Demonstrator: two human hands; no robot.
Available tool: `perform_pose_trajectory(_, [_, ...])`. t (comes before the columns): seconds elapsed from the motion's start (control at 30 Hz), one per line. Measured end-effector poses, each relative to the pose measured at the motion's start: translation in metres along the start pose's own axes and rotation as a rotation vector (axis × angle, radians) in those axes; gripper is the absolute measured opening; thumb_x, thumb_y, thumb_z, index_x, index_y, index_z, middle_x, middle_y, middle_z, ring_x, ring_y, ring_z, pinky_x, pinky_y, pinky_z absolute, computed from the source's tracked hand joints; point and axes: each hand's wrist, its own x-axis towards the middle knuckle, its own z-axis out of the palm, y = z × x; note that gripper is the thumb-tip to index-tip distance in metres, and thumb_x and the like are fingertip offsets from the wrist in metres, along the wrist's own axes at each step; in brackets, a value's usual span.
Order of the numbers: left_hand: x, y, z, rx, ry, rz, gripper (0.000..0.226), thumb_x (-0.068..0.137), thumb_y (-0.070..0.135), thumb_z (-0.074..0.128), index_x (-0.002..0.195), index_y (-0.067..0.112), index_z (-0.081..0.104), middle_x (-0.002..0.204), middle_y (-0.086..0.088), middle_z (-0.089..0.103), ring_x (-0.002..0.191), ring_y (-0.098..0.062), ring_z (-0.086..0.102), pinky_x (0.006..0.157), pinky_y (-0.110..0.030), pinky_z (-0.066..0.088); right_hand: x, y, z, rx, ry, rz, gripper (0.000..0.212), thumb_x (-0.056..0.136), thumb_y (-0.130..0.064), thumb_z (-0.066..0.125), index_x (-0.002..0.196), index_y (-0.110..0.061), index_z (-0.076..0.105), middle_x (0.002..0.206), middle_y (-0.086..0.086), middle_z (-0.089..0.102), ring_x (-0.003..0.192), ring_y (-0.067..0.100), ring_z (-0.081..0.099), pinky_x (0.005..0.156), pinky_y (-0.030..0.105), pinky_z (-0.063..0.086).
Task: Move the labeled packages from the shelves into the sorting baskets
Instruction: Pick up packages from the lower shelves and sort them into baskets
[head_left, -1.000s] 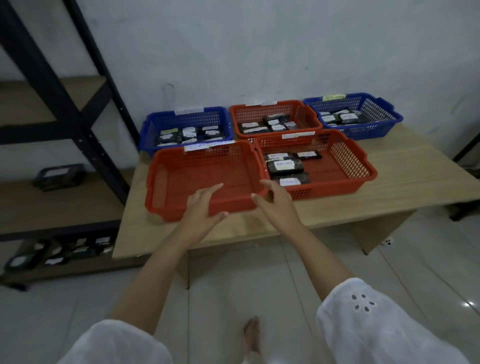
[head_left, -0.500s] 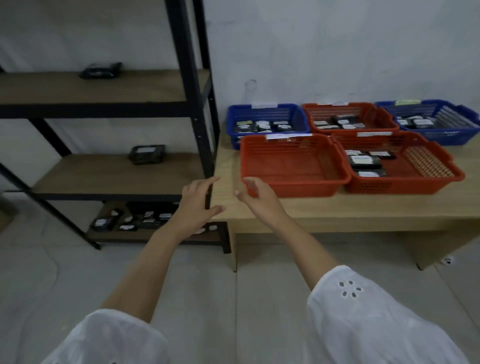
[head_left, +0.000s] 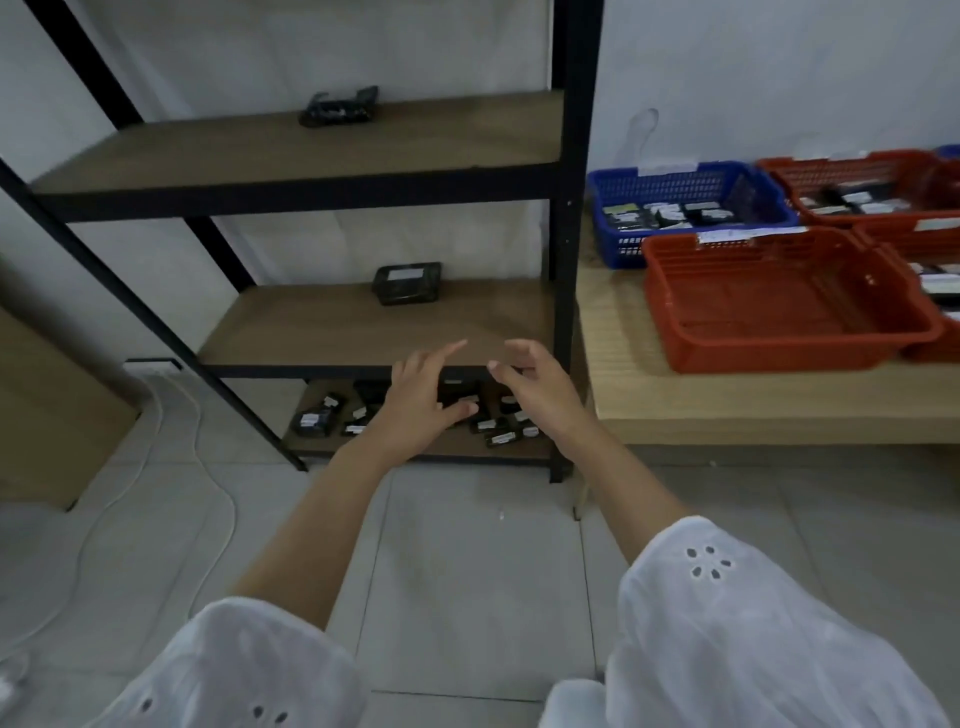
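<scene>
Currently the left hand (head_left: 421, 402) and right hand (head_left: 537, 392) hover empty, fingers loosely spread, close together. Just beyond and below them labeled packages (head_left: 324, 418) lie on the bottom shelf (head_left: 457, 451), one more package (head_left: 407, 283) sits above them, and the sorting baskets (head_left: 779, 306) sit rightward on the tabletop (head_left: 727, 410).

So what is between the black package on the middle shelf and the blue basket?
In the head view, bare shelf board, then the rack's black post, stands between the package and the blue basket.
</scene>
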Motion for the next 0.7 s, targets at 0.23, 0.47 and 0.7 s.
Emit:
perform_pose_trajectory(0.23, [0.070,-0.044,-0.007,-0.045,-0.043,-0.051,0.074,0.086,0.032,0.066,0.145,0.038,0.022,0.140,-0.004,0.034,0.133,-0.022,0.021,0.103,-0.034,0.025,0.078,0.005,0.027,-0.011,0.015,0.079,0.045,0.092,-0.034,0.058,0.134,-0.020,0.046,0.136,0.001,0.049,0.124,0.016,0.046,0.096,0.026,0.039])
perform_pose_trajectory(0.47, [0.126,-0.078,-0.034,-0.076,-0.044,-0.037,0.072,0.086,0.031,0.065,0.146,0.035,0.024,0.136,-0.003,0.034,0.128,-0.020,0.023,0.096,-0.028,0.023,0.147,-0.014,0.058,-0.058,-0.019,0.129,0.045,0.093,-0.036,0.056,0.134,-0.022,0.045,0.137,0.001,0.047,0.125,0.019,0.046,0.095,0.031,0.043])
perform_pose_trajectory(0.7, [0.172,-0.131,-0.052,-0.035,-0.147,0.024,0.072,0.087,0.030,0.064,0.146,0.036,0.023,0.142,-0.002,0.032,0.133,-0.019,0.021,0.096,-0.026,0.019,0.194,0.001,0.087,-0.089,0.061,0.219,0.048,0.091,-0.040,0.059,0.133,-0.024,0.046,0.136,0.001,0.050,0.125,0.021,0.048,0.104,0.039,0.041])
